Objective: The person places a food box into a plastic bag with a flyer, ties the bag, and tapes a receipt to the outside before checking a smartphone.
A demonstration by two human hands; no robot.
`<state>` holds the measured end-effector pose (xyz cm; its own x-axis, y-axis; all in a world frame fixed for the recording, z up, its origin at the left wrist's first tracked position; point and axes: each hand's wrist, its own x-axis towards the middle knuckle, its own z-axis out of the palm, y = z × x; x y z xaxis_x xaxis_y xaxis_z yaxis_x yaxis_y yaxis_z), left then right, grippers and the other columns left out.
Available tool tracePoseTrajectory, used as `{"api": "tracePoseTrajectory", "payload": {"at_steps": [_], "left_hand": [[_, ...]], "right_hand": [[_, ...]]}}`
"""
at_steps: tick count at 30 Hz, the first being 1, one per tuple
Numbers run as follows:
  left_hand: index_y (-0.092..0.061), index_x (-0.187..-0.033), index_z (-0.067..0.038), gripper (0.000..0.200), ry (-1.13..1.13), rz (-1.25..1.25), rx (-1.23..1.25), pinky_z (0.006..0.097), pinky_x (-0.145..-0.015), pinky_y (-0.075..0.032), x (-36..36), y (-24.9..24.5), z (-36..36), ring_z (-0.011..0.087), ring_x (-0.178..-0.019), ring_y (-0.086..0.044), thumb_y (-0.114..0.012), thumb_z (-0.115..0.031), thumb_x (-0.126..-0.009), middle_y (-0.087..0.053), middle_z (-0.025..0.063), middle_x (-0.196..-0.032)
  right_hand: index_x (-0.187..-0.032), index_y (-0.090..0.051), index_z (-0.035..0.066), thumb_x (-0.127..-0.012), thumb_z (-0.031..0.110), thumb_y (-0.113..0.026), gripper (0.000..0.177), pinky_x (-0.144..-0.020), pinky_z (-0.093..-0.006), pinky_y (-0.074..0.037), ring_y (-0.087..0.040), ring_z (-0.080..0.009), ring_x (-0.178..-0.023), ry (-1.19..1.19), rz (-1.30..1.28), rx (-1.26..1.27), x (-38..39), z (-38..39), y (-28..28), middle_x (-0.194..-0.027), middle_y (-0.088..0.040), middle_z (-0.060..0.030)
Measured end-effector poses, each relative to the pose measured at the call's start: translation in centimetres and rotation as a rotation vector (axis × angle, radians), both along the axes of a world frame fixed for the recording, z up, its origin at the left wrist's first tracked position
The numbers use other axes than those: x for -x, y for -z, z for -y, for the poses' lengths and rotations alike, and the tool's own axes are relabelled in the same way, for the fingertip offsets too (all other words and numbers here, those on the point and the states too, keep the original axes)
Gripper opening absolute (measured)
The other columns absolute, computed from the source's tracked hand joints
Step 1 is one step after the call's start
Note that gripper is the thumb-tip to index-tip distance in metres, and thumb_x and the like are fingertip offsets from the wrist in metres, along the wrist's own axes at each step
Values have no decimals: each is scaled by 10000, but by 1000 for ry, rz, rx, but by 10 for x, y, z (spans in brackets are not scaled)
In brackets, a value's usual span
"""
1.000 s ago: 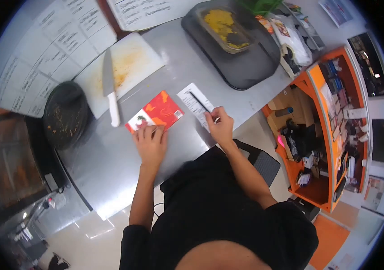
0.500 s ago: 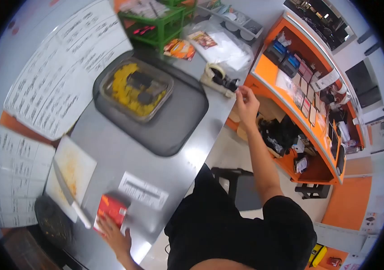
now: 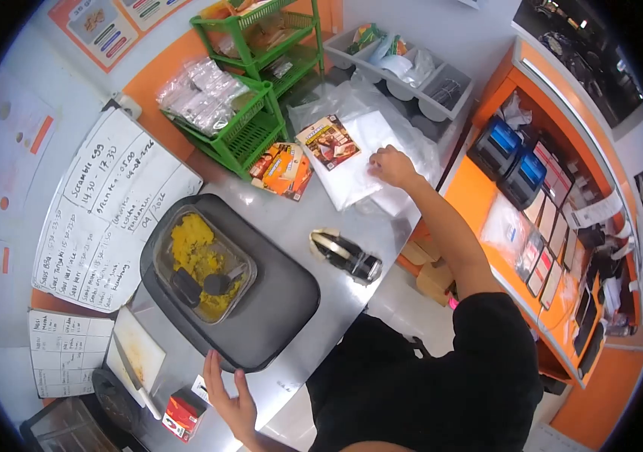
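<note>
My right hand (image 3: 392,167) is on the white sheets (image 3: 359,181) inside clear plastic, its fingers curled at the upper sheet; whether it grips one is hidden. My left hand (image 3: 231,399) has its fingers spread near the lower edge of the black tray (image 3: 280,301), with nothing held. On that tray stands a clear container (image 3: 242,260) of yellow food with two dark pieces in it. A tape dispenser (image 3: 345,256) lies to the right of the tray. Below left, a red box (image 3: 182,416) rests beside my left hand, partly over a white label.
A knife (image 3: 133,369) lies on a cutting board (image 3: 148,345) at the lower left. Green racks (image 3: 242,132) and orange printed cards (image 3: 282,170) are at the back. A grey divided bin (image 3: 442,94) stands behind the sheets. Orange shelving (image 3: 480,203) is on the right.
The view has shifted toward the back of the table. My right hand has moved from beside the tape dispenser to the white sheets. My left hand has left the red box and moved toward the tray.
</note>
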<state>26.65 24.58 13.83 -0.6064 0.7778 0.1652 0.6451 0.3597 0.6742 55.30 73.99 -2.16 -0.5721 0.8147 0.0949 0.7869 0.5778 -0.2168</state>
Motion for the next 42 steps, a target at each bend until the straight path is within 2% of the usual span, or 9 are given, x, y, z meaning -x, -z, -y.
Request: {"api": "tracePoseTrajectory", "payload": {"at_steps": [11, 19, 23, 25, 30, 34, 36, 39, 42], "left_hand": [[-574, -1228, 29, 407, 771, 9, -188, 399, -958, -449, -126, 67, -314, 406, -1126, -554, -635, -173, -881, -582, 215, -1243], [-475, -1362, -12, 638, 780, -416, 807, 489, -1001, -312, -186, 122, -397, 270, -1323, -391, -408, -494, -949, -499, 147, -1398], [-398, -1417, 7, 657, 745, -246, 559, 487, -1033, -319, -176, 126, -391, 284, -1322, -396, -518, -416, -929, -467, 161, -1425], [-282, -1497, -61, 779, 972, 431, -57, 484, -1076, -318, -169, 174, -407, 299, -1357, -368, -660, -301, -860, -392, 169, -1479], [-82, -1553, -241, 1013, 1182, 1879, -534, 437, -1060, -390, -190, 34, -326, 262, -1366, -377, -765, -294, -806, -264, 136, -1537], [-330, -1492, -190, 792, 526, 2178, -153, 438, -1027, -420, -226, 99, -287, 252, -1298, -467, -695, -469, -847, -513, 123, -1357], [-453, -1411, -142, 722, 1883, 2761, -703, 442, -998, -441, -228, 77, -266, 248, -1201, -547, -595, -592, -865, -579, 118, -1275], [-388, -1446, -114, 785, 804, 2696, -448, 462, -944, -471, -171, 39, -165, 242, -1117, -586, -506, -648, -882, -570, 139, -1273], [-195, -1527, -143, 829, 995, 1731, -740, 486, -951, -474, -89, 36, -44, 274, -1160, -564, -594, -499, -894, -543, 183, -1303]], "right_hand": [[-876, -716, 122, -827, 254, -658, 153, -779, -428, -513, -616, -293, -914, -25, -186, 109, -7, -10, 0, -892, -670, -101], [-924, -669, 25, -905, 183, -619, 167, -738, -308, -460, -584, -175, -781, -94, -962, 488, -12, 18, -99, -839, -647, -55], [-1017, -620, 48, -966, 227, -580, 190, -703, -246, -443, -525, -52, -765, -135, -1412, 762, -40, 82, -205, -820, -551, 52], [-1063, -619, 58, -968, 234, -580, 203, -733, -242, -457, -543, -50, -802, -21, -1650, 742, -51, 110, -230, -859, -580, 37], [-1108, -605, 37, -989, 267, -530, 269, -803, -291, -512, -610, -101, -939, 70, -1958, 555, -59, 140, -235, -1090, -642, -74], [-1105, -601, 49, -997, 293, -511, 282, -785, -287, -511, -607, -101, -912, 48, -1917, 663, -38, 183, -210, -1048, -635, -65], [-1104, -599, 55, -1000, 306, -501, 288, -776, -285, -511, -606, -101, -899, 39, -1862, 747, -20, 215, -195, -1027, -632, -61], [-1102, -596, 64, -1006, 325, -487, 299, -762, -282, -510, -604, -101, -879, 31, -1746, 851, 9, 266, -171, -995, -627, -54], [-1100, -592, 73, -1012, 345, -472, 310, -748, -278, -510, -602, -102, -859, 3, -1651, 944, 41, 321, -153, -964, -621, -47]]}}
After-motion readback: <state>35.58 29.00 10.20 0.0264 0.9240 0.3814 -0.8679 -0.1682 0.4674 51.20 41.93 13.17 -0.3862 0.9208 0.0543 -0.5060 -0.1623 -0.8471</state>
